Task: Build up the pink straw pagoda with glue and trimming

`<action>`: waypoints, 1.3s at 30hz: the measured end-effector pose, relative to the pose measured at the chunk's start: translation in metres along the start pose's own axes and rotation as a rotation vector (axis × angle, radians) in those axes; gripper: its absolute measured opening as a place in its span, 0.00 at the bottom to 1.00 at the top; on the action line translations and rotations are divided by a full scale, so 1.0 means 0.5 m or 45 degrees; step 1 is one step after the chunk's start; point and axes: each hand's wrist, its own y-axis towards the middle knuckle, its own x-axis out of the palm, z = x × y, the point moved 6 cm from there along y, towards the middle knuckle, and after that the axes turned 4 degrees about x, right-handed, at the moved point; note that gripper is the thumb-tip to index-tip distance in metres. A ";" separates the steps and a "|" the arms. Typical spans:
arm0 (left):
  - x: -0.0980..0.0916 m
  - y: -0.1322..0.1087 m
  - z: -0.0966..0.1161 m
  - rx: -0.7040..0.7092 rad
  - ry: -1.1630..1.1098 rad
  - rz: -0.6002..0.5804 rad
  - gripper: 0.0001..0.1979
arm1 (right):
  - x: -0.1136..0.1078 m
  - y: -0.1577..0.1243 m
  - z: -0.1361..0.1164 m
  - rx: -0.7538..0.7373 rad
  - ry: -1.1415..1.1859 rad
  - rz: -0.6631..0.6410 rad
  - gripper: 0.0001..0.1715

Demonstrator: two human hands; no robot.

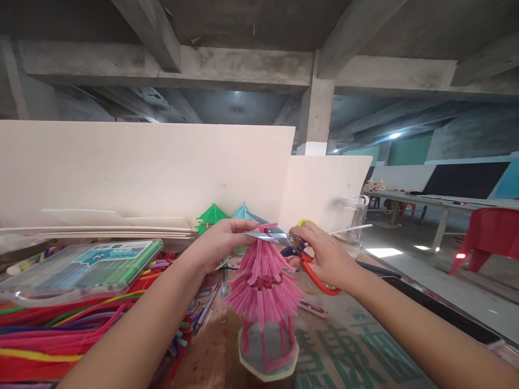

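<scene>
A pink pagoda model [265, 294], built of pipe cleaners with two tiered roofs, stands upright on an octagonal base [267, 371]. My right hand [324, 254] has its fingers in the orange and yellow handles of a pair of scissors [275, 237]. The blades reach left across the pagoda's peak, their tips close to my left thumb. My left hand [225, 240] is closed at the left side of that peak, pinching the top of the pagoda; the exact grip is partly hidden. A short pink pipe cleaner end [268, 225] sticks out above the blades.
At left lie a clear case of markers [85, 273] and many coloured pipe cleaners [60, 340]. Behind my hands stand green [213, 215] and blue [244, 210] roofed models. A clear jar [352, 219] is at right, near a dark flat object [441, 308]. White boards [146, 173] border the back.
</scene>
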 end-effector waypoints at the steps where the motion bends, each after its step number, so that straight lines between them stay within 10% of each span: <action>1: 0.003 0.001 -0.001 0.005 0.042 -0.005 0.12 | 0.004 -0.005 0.002 -0.005 -0.003 0.000 0.17; 26: 0.035 0.006 -0.002 0.052 0.070 -0.019 0.09 | 0.014 -0.033 0.019 -0.102 0.026 0.087 0.27; 39: 0.018 0.009 -0.009 0.040 0.221 -0.133 0.16 | 0.045 -0.025 0.097 0.459 0.000 -0.363 0.21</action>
